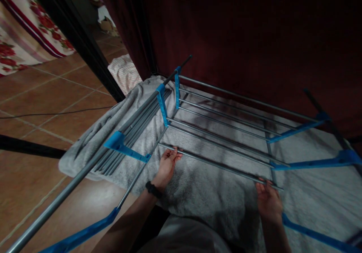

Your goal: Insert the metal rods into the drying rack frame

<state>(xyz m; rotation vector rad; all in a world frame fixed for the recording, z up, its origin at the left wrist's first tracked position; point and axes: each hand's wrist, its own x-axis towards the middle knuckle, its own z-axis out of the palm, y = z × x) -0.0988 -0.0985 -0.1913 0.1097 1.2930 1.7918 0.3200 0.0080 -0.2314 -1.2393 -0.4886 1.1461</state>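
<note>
My left hand [167, 164], with a dark band at the wrist, pinches a thin grey metal tube [216, 164] near its left end. Close to the tube's other end, my right hand [269, 199] grips it with fingers and thumb. The tube lies crosswise in front of me, between the two side frames of a rack with blue plastic brackets [132, 153]. Beyond it, several similar crossbars [223, 140] span the brackets on both sides. Whether the held tube's ends touch the side frames, I cannot tell.
A bundle of loose grey tubes [132, 140] rests left of the rack on a grey blanket [93, 140]. Dark posts [76, 38] stand by a maroon curtain [240, 38]. A thin cable [56, 113] crosses the tiled floor [42, 87].
</note>
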